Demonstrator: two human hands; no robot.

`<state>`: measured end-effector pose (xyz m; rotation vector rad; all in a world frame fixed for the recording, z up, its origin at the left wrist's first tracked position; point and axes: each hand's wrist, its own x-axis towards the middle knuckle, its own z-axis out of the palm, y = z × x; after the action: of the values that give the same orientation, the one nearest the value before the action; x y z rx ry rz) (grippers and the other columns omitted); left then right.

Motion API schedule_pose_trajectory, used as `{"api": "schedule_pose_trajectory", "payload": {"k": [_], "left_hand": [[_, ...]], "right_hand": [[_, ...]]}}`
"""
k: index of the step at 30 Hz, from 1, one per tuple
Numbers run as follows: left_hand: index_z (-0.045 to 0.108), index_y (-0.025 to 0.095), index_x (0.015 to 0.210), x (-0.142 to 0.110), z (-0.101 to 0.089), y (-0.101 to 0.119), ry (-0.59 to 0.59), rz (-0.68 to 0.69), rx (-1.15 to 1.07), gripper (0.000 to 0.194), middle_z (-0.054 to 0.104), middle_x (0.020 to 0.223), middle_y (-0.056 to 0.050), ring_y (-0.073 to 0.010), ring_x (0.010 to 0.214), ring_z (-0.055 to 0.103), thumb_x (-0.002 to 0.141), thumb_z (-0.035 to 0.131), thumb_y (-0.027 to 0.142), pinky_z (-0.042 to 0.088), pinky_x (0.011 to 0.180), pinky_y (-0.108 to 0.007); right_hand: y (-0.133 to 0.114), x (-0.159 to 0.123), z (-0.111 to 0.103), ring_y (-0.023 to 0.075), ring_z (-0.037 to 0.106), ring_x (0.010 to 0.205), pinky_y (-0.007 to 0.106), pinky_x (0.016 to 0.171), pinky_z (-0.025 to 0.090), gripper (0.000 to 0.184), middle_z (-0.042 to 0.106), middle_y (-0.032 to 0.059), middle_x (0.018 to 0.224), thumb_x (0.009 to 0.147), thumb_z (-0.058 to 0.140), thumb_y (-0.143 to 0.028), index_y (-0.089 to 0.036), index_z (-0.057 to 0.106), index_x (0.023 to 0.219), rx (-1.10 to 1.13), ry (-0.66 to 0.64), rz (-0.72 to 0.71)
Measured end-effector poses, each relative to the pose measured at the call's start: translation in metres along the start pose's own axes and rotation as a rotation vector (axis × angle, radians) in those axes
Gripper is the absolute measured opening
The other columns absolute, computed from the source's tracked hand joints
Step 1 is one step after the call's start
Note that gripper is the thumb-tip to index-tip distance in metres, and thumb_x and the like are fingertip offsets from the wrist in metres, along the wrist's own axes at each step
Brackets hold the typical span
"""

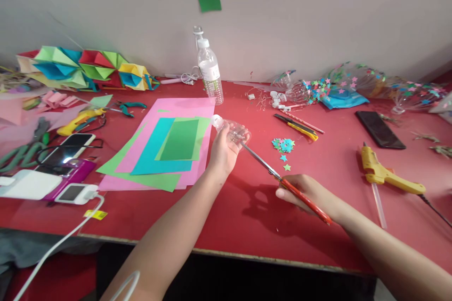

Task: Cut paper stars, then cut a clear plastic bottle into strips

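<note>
My left hand is closed around a clear plastic bottle piece whose white-topped neck points to the upper left. In my right hand are red-handled scissors, their long blades reaching the bottle piece beside my left fingers. Whether the blades bite into the plastic cannot be made out. Just right of the blades lies a small pile of star sequins, with a few loose stars below it. Several paper sheets are stacked left of my left hand, a dark green sheet on top.
Against the wall stand clear bottles. A yellow glue gun, black phone and box cutter lie to the right. Folded paper ornaments, green-handled pliers and a purple device occupy the left. The table edge runs in front.
</note>
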<state>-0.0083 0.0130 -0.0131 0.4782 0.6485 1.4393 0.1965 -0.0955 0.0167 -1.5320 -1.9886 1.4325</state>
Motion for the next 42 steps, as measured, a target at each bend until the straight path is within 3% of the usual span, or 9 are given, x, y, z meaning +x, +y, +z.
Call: {"api": "schedule_pose_trajectory", "payload": {"k": [33,42], "left_hand": [[0.051,0.021,0.093,-0.005,0.005,-0.005,0.035,-0.047,0.032,0.021,0.068,0.084,-0.005,-0.0175,0.079,0.068,0.081,0.066,0.031,0.051,0.089,-0.041],[0.05,0.022,0.096,-0.001,0.0,-0.006,0.02,0.027,0.102,0.025,0.067,0.087,-0.003,-0.018,0.083,0.068,0.081,0.067,0.033,0.051,0.088,-0.04]], "right_hand": [[0.004,0.002,0.004,0.0082,0.037,0.045,0.022,0.044,0.025,0.048,0.038,-0.0066,0.051,0.087,0.059,-0.058,-0.022,0.035,0.066,0.032,0.027,0.048],[-0.009,0.002,0.004,0.0079,0.037,0.041,0.022,0.043,0.025,0.041,0.036,-0.0078,0.05,0.087,0.058,-0.054,-0.021,0.043,0.069,0.081,0.02,0.198]]}}
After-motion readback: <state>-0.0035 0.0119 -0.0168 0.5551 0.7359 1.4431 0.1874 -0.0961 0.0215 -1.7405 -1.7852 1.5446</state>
